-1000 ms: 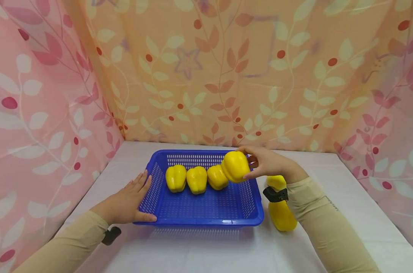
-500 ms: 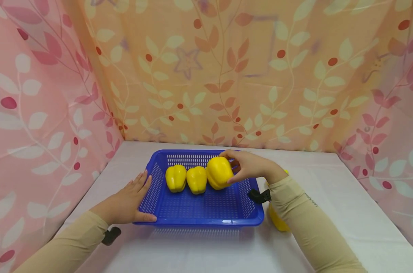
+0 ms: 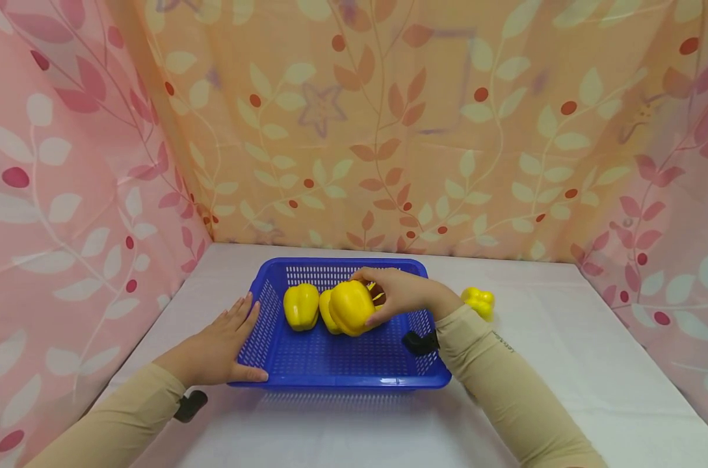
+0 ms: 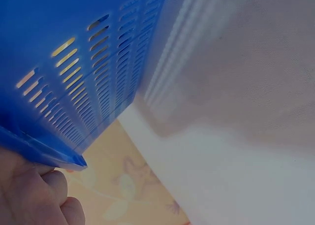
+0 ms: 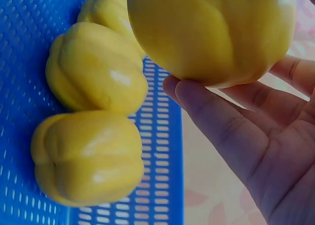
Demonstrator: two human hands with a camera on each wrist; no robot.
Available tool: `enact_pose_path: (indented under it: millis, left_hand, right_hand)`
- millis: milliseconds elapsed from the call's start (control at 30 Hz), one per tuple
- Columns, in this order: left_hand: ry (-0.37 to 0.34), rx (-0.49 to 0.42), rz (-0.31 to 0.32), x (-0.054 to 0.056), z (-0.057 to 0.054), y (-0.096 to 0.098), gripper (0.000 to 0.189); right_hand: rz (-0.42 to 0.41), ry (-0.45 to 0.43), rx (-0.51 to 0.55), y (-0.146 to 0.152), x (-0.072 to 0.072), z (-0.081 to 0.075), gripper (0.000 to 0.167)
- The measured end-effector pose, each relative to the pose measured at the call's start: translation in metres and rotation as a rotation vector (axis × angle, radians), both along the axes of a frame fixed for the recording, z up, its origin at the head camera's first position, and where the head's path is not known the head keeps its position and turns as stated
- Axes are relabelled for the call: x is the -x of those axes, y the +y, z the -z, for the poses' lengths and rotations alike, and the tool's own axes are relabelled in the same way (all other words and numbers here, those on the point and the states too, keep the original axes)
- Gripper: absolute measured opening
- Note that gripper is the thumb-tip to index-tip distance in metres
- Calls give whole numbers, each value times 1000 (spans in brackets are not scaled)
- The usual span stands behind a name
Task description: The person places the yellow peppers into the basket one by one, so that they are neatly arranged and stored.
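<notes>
My right hand (image 3: 406,292) grips a yellow bell pepper (image 3: 352,309) between thumb and fingers, above the blue basket (image 3: 342,381). In the right wrist view, three more yellow peppers lie in a row in the basket: a near pepper (image 5: 88,158), a middle pepper (image 5: 98,72) and a far pepper (image 5: 108,13). From the head, the left pepper (image 3: 301,307) shows whole, while the held one and my hand partly cover the others. My left hand (image 3: 222,348) rests with spread, straight fingers on the basket's left rim, its thumb at the front corner.
Outside the basket, to its right, another yellow pepper (image 3: 478,302) lies on the white tablecloth (image 3: 564,325), partly behind my right sleeve. Patterned curtains (image 3: 377,130) enclose the back and both sides of the table.
My right hand has carried the pepper leftward from the basket's right end to over its middle, and slightly lower. The left hand and basket have stayed in place.
</notes>
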State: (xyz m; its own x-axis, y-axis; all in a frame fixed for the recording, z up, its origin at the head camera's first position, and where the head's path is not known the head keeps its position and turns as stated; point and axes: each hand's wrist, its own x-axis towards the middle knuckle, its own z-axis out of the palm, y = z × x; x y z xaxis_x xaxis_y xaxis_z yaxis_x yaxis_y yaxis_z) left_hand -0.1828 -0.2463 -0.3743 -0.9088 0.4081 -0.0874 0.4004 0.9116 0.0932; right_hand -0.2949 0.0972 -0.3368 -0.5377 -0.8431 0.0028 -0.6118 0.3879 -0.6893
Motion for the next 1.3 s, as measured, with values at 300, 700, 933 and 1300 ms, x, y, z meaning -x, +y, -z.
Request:
enact_pose_path:
  millis: [300, 700, 933, 1300]
  left_hand:
    - [-6, -1, -12, 1, 2, 0, 124]
    - [-5, -9, 5, -1, -1, 1, 123]
    - [-2, 9, -1, 0, -1, 1, 123]
    - [-19, 0, -5, -2, -6, 3, 123]
  right_hand:
    - [-26, 41, -62, -21, -2, 7, 67]
    - [-58, 42, -153, -43, -2, 16, 66]
    - [-70, 38, -204, -51, -1, 24, 69]
    - [-84, 3, -238, -57, 0, 29, 71]
